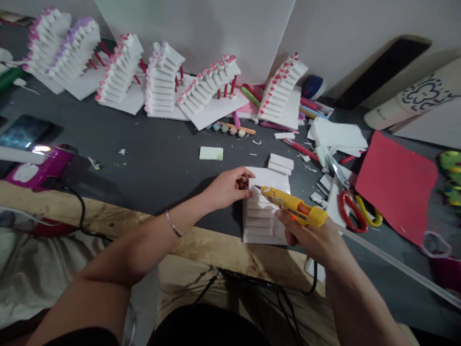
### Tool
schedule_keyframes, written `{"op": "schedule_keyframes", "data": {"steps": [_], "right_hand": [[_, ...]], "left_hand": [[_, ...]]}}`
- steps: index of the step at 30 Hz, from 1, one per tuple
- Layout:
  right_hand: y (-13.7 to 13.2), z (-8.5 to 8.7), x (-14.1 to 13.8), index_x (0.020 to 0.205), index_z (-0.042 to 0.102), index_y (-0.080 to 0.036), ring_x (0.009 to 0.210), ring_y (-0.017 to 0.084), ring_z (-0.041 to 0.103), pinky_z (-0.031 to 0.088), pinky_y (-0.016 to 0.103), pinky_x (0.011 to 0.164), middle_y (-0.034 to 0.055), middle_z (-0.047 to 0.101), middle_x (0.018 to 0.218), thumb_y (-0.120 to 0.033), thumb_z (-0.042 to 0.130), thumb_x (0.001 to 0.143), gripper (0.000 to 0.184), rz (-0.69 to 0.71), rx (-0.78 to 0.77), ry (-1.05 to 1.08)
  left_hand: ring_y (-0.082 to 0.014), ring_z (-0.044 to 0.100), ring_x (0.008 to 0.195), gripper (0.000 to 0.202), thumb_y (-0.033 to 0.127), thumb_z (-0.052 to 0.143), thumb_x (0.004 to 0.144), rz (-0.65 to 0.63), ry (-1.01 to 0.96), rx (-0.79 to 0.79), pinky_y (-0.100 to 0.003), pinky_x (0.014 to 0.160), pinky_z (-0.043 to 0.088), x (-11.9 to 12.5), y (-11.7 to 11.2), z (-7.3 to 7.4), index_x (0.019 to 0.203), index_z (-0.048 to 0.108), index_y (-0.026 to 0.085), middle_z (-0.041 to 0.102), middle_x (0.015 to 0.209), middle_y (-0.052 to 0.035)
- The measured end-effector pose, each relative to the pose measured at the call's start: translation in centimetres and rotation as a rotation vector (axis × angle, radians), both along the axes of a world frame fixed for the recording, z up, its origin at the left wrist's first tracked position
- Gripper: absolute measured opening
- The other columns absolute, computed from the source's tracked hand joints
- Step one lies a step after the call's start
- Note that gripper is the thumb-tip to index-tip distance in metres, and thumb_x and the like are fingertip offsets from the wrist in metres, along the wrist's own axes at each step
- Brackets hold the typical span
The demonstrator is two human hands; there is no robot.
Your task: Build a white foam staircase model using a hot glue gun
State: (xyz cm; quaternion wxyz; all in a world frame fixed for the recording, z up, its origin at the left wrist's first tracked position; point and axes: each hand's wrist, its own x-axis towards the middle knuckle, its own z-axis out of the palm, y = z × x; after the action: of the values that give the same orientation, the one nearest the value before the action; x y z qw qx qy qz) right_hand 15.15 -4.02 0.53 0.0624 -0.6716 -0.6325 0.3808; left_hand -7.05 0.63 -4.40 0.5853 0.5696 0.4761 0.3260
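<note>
My right hand (309,235) is wrapped round a yellow hot glue gun (288,204), its nozzle pointing left over a small white foam-board staircase (260,218). A clear glue stick (392,259) trails out of the gun's back end. Beside the nozzle, my left hand (232,186) has its fingers curled at the staircase's upper left edge; whether it pinches a piece there is hidden. The staircase rests on a white base sheet (284,235) near the table's front edge. Just behind it lie loose white foam strips (281,163).
Several finished model staircases (207,89) with red or purple tips line the back. Scissors (347,202), a red sheet (396,187), white scraps (338,134) and markers lie to the right. A magenta power box (36,168) and phone (27,130) are at left; black cables hang below the front edge.
</note>
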Motion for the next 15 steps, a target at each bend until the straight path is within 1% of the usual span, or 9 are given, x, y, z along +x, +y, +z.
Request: {"op": "schedule_keyframes", "data": {"steps": [6,11,15], "right_hand": [[0.3,0.1,-0.5,0.038,0.049,-0.023,0.039,0.013,0.051,0.042,0.027,0.046,0.0031,0.053,0.039,-0.068,0.048,0.082,0.063,0.025,-0.005,0.015],[0.2,-0.3,0.4,0.037,0.048,-0.024,0.039,0.013,0.049,0.042,0.027,0.046,0.0027,0.052,0.038,-0.069,0.047,0.084,0.065,0.03,0.015,-0.034],[-0.2,-0.1,0.9,0.037,0.049,-0.024,0.04,0.013,0.049,0.042,0.027,0.044,0.0027,0.053,0.039,-0.068,0.048,0.084,0.065,-0.004,0.031,-0.028]], "left_hand": [[-0.0104,0.051,0.071,0.034,0.016,0.071,0.072,-0.005,-0.001,-0.005,-0.026,0.067,0.043,0.0,0.0,-0.1,0.104,0.059,0.015,0.056,0.084,-0.0002],[-0.0108,0.052,0.071,0.036,0.018,0.071,0.072,-0.005,0.027,0.004,-0.026,0.067,0.044,0.0,0.0,-0.2,0.106,0.06,0.016,0.056,0.085,-0.0004],[-0.0119,0.054,0.074,0.036,0.018,0.073,0.071,0.011,0.022,0.003,-0.027,0.07,0.045,0.0,0.0,-0.2,0.105,0.061,0.016,0.057,0.087,-0.0014]]}}
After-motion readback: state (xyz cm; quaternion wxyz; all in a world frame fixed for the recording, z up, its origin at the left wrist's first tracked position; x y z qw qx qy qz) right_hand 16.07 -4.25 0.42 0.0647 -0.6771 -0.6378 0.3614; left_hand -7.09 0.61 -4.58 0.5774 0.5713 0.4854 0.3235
